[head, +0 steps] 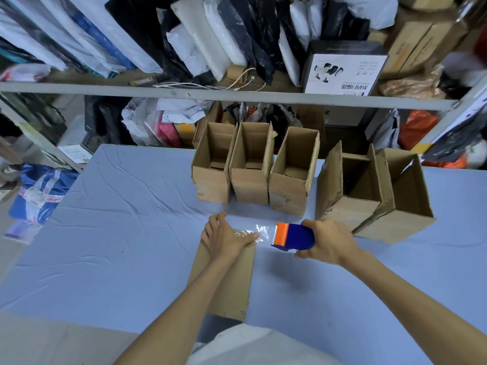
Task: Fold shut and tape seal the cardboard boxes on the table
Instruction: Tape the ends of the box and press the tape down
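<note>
A closed cardboard box lies in front of me on the blue table. My left hand presses flat on the box's far end, thumb on a strip of clear tape. That tape stretches to the right to a blue and orange tape dispenser, which my right hand grips just off the box's far right corner. Behind stand several open boxes: three narrow ones in a row and two larger ones at the right, all with flaps up.
A metal shelf rail crosses above the table's far edge, with bags, parcels and a scanner carton on it. Bags and clutter fill the floor behind the table. Bare tablecloth spreads to the left and right of the box.
</note>
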Demonstrator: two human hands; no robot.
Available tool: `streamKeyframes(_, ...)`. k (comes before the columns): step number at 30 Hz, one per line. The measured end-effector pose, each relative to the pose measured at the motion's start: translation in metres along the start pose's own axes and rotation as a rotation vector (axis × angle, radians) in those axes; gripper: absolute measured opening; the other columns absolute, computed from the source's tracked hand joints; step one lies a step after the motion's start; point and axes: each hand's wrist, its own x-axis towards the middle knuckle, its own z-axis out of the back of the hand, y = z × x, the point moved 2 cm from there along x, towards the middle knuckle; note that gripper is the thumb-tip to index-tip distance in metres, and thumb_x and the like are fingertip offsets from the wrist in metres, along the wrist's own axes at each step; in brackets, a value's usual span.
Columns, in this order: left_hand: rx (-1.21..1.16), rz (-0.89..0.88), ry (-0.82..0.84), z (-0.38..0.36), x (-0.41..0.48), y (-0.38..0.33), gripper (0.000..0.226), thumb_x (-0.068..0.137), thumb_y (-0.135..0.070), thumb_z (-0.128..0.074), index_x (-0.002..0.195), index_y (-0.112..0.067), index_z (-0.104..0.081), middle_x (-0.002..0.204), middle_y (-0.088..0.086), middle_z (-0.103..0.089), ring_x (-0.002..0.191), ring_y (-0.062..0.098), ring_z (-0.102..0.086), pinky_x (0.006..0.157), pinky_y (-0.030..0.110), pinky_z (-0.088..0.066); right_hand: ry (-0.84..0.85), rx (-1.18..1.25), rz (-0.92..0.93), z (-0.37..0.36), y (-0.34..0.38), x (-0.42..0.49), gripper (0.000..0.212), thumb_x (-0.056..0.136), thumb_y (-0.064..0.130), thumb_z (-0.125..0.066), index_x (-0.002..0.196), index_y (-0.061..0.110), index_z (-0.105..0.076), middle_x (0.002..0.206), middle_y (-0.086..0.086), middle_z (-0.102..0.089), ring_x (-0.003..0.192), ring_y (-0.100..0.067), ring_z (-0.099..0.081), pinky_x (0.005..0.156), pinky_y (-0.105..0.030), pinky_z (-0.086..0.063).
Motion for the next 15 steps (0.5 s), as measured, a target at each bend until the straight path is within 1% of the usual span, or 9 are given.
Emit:
streamKeyframes(2, 0.043, 0.0, -0.008, -0.001, 0.0, -0.004, 0.107, 0.058, -0.064, -0.079, 0.142, -0.019, -0.031, 0.147, 0.0, -0.028, 0.138, 0.023, -0.022, 0.111, 0.035, -0.016, 0.002, -0.002, -0.005, 0.001, 0.0, -0.001, 0.077, 0.073, 0.059, -0.073, 0.133, 0.022, -0.043, 0.126, 0.004, -0.061, 0.114, -0.017, -0.057, 0.079, -0.019, -0.048)
streamKeyframes(4, 0.136, -0.005, 0.002, -0.001, -0.005, -0.007, 0.113, 0.058, -0.07, -0.075, 0.146, -0.02, -0.024, 0.153, 0.003, -0.018, 0.142, 0.028, -0.011, 0.113, 0.044, -0.011, 0.004, -0.004, -0.008, 0.002, 0.001, -0.001, 0.077, 0.073, 0.06, -0.073, 0.133, 0.022, -0.044, 0.126, 0.004, -0.061, 0.113, -0.016, -0.057, 0.079, -0.02, -0.048)
streamKeyframes(6, 0.273, 0.015, 0.077, -0.002, -0.013, -0.007, 0.129, 0.051, -0.081, -0.069, 0.15, -0.022, -0.011, 0.157, 0.006, -0.001, 0.145, 0.032, 0.005, 0.112, 0.059, -0.004, 0.006, -0.014, -0.01, 0.002, 0.001, -0.003, 0.077, 0.072, 0.06, -0.073, 0.132, 0.022, -0.044, 0.125, 0.004, -0.062, 0.112, -0.016, -0.058, 0.079, -0.019, -0.048)
streamKeyframes(7, 0.327, 0.033, 0.13, -0.003, -0.017, -0.006, 0.135, 0.049, -0.084, -0.068, 0.151, -0.022, -0.006, 0.158, 0.008, 0.006, 0.145, 0.035, 0.011, 0.111, 0.063, -0.003, 0.007, -0.014, -0.012, 0.002, 0.001, -0.003, 0.077, 0.072, 0.06, -0.073, 0.132, 0.022, -0.045, 0.124, 0.004, -0.062, 0.112, -0.016, -0.058, 0.078, -0.019, -0.047)
streamKeyframes(8, 0.356, 0.046, 0.17, -0.004, -0.02, -0.005, 0.136, 0.048, -0.084, -0.069, 0.151, -0.022, -0.005, 0.157, 0.009, 0.01, 0.145, 0.037, 0.013, 0.11, 0.065, -0.003, 0.009, -0.008, -0.014, 0.002, 0.001, -0.004, 0.077, 0.072, 0.06, -0.074, 0.132, 0.021, -0.045, 0.124, 0.004, -0.062, 0.112, -0.016, -0.058, 0.078, -0.019, -0.047)
streamKeyframes(9, 0.353, 0.053, 0.18, -0.003, -0.022, -0.004, 0.133, 0.048, -0.081, -0.071, 0.15, -0.023, -0.009, 0.156, 0.009, 0.01, 0.144, 0.038, 0.009, 0.11, 0.064, -0.007, 0.012, 0.0, -0.015, 0.002, 0.001, -0.005, 0.077, 0.072, 0.059, -0.074, 0.132, 0.021, -0.045, 0.125, 0.003, -0.062, 0.113, -0.016, -0.058, 0.078, -0.019, -0.046)
streamKeyframes(12, 0.255, 0.036, 0.113, 0.005, -0.023, -0.007, 0.11, 0.047, -0.075, -0.075, 0.136, -0.027, -0.033, 0.149, 0.003, -0.003, 0.134, 0.033, -0.016, 0.104, 0.049, -0.023, 0.021, 0.007, -0.019, 0.005, 0.004, -0.009, 0.078, 0.072, 0.059, -0.074, 0.133, 0.021, -0.044, 0.126, 0.004, -0.061, 0.114, -0.017, -0.057, 0.079, -0.019, -0.047)
streamKeyframes(15, 0.127, -0.01, 0.129, 0.013, -0.025, -0.009, 0.099, 0.047, -0.075, -0.074, 0.128, -0.029, -0.039, 0.144, -0.002, -0.009, 0.13, 0.029, -0.023, 0.103, 0.044, -0.029, -0.016, 0.018, -0.025, 0.014, 0.01, -0.013, 0.077, 0.07, 0.059, -0.076, 0.131, 0.022, -0.046, 0.124, 0.004, -0.063, 0.11, -0.017, -0.059, 0.078, -0.02, -0.049)
